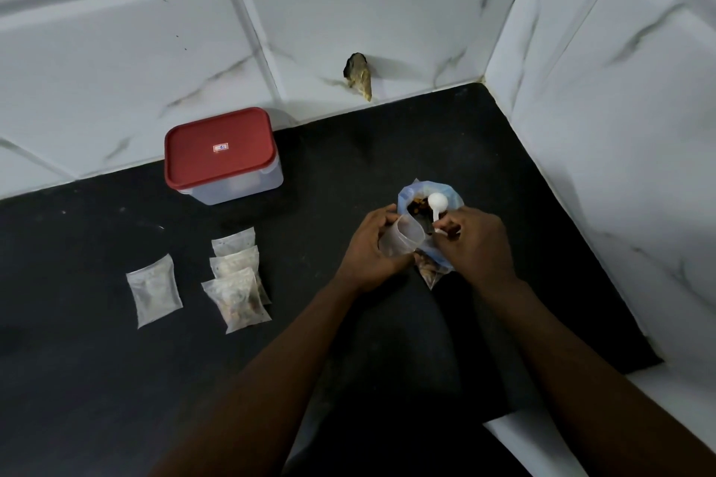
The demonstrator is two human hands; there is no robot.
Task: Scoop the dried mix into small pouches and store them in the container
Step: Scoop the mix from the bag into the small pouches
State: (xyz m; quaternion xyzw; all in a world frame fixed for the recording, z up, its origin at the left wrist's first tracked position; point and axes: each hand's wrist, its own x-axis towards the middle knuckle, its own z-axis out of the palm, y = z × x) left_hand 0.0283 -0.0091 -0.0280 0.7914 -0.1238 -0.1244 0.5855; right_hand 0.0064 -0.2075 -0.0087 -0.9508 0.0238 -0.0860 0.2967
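A blue-rimmed plastic bag of dried mix (pixel 445 194) stands open on the black counter (pixel 116 379) near the right wall. My left hand (pixel 372 252) holds a small clear pouch (pixel 403 238) open at the bag's left side. My right hand (pixel 476 240) pinches the handle of a white scoop (pixel 438 203), whose bowl sits over the mix in the bag's mouth. A clear container with a red lid (pixel 221 151), shut, stands at the back left. Several filled pouches (pixel 236 279) lie overlapping in front of it, and one more pouch (pixel 155 288) lies apart to their left.
White marble-look tiled walls (pixel 620 128) close in the counter at the back and right. A brownish damaged spot (pixel 358 75) marks the back wall just above the counter. The counter's front right edge meets a white ledge (pixel 561 449).
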